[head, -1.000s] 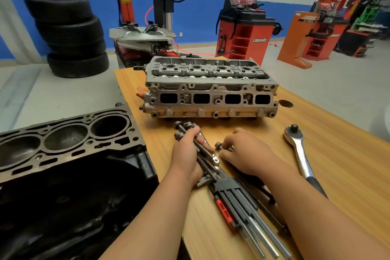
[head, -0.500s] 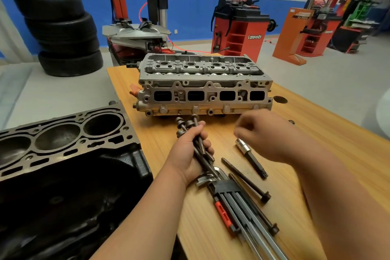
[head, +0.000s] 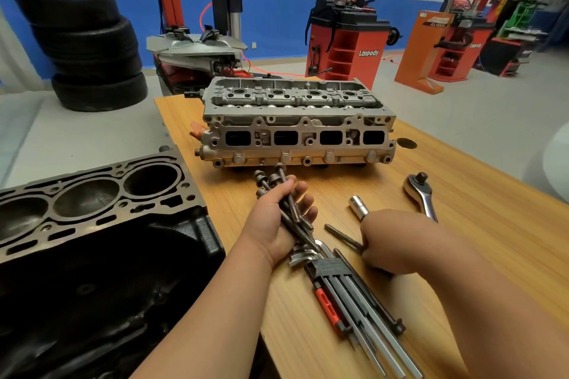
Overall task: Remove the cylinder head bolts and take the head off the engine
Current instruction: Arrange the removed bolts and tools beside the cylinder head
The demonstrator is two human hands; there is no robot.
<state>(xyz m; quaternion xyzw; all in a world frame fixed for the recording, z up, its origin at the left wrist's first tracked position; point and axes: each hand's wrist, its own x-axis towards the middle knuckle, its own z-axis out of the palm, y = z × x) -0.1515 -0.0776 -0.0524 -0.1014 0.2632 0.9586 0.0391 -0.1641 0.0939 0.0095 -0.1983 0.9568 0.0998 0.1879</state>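
The grey cylinder head [head: 295,129] stands on the wooden table [head: 480,243], apart from the dark engine block [head: 92,194] at the left. My left hand [head: 274,224] grips a bundle of several long head bolts [head: 269,181], their heads pointing toward the cylinder head. My right hand [head: 391,240] is down on the table, its curled fingers closing on the near end of a loose head bolt [head: 340,234]. Another bolt [head: 385,311] lies alongside the hex keys.
A ratchet [head: 420,194] lies right of my hands and a chrome socket extension [head: 358,208] sits just beyond my right hand. A hex key set [head: 348,292] lies near the table's front edge. Stacked tyres [head: 89,49] and red workshop machines [head: 345,37] stand behind.
My right hand came down from in front of the cylinder head onto the loose bolt on the table. My left hand kept its hold on the bolt bundle.
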